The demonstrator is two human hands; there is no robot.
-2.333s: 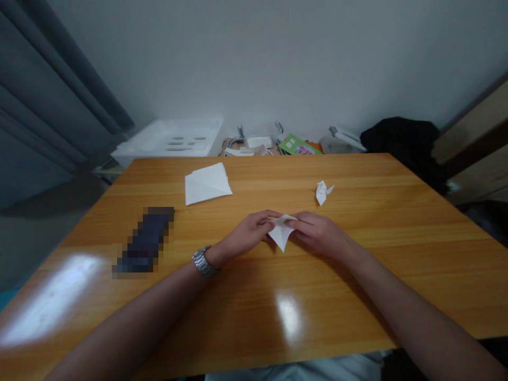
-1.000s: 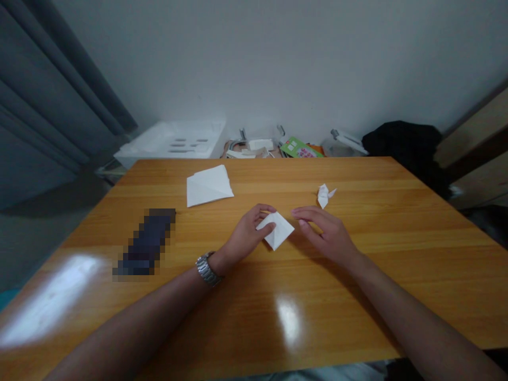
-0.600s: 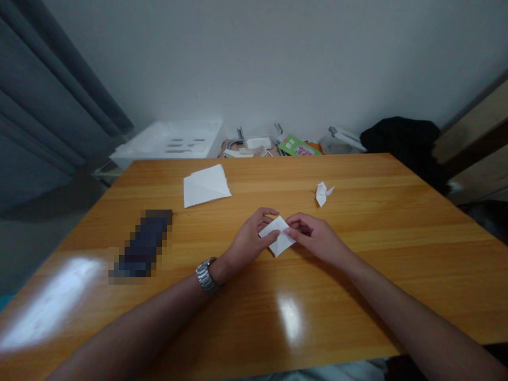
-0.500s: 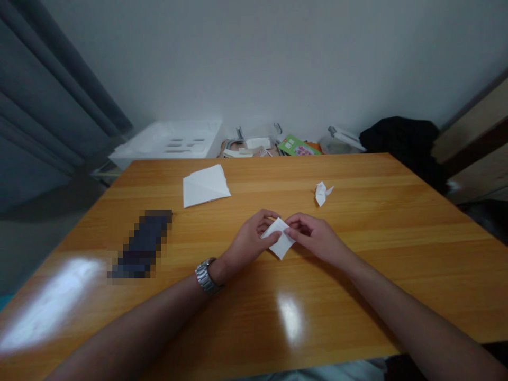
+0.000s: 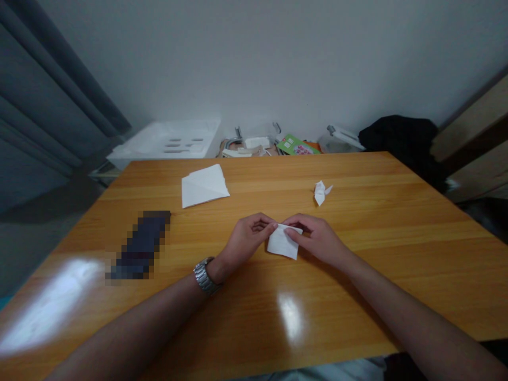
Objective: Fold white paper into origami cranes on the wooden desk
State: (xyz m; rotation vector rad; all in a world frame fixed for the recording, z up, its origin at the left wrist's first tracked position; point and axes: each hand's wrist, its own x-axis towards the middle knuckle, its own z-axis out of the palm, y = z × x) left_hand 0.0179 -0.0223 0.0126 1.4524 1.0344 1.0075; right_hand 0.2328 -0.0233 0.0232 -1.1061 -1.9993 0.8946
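Observation:
A small white square of paper is held just above the table between my two hands. My left hand, with a metal watch on its wrist, pinches the paper's upper left corner. Thumb on top and fingers behind, my right hand grips its upper right part. The fingers behind the paper are partly hidden. Beyond my right hand a small folded paper figure stands on the table. A stack of white paper sheets lies farther back on the left.
The wooden table fills most of the view. A blurred-out dark device lies on its left side. Past the far edge are a white foam tray, a green booklet and a black cloth.
The paper has been turned from a diamond position to a square one, its upper edge now between my hands. My left thumb has moved up to its upper left corner.

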